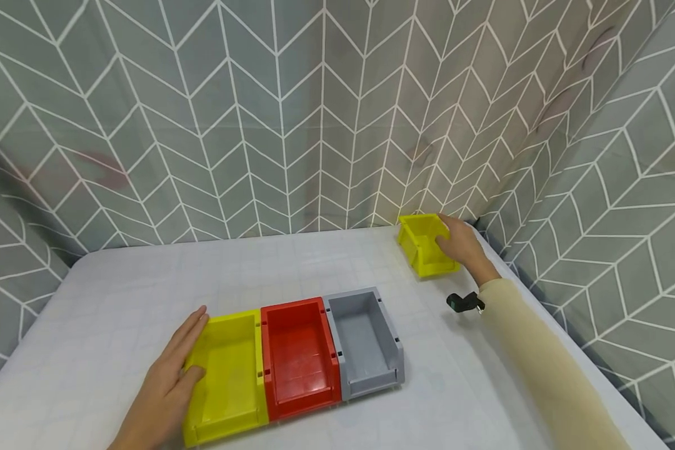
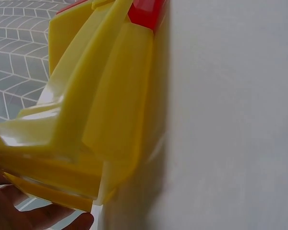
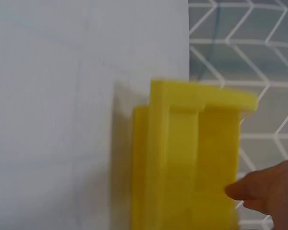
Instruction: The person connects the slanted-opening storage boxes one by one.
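Note:
In the head view, three joined bins stand in a row on the table: a yellow bin (image 1: 230, 375), a red bin (image 1: 300, 350) and a grey bin (image 1: 365, 337). My left hand (image 1: 165, 381) grips the yellow one's left wall, thumb over the rim and fingers along the outside. At the far right, my right hand (image 1: 461, 240) holds a separate, smaller-looking yellow bin (image 1: 422, 250) by its right wall, the thumb reaching inside. That bin's side fills much of the right wrist view; the fingers beyond its wall are partly hidden.
A white cloth covers the table (image 1: 129, 294). Behind it and along the right hangs a grey curtain (image 1: 292, 125) with white chevron lines. A small black device (image 1: 464, 302) sticks out by the right wrist. The far yellow bin stands close to the back edge.

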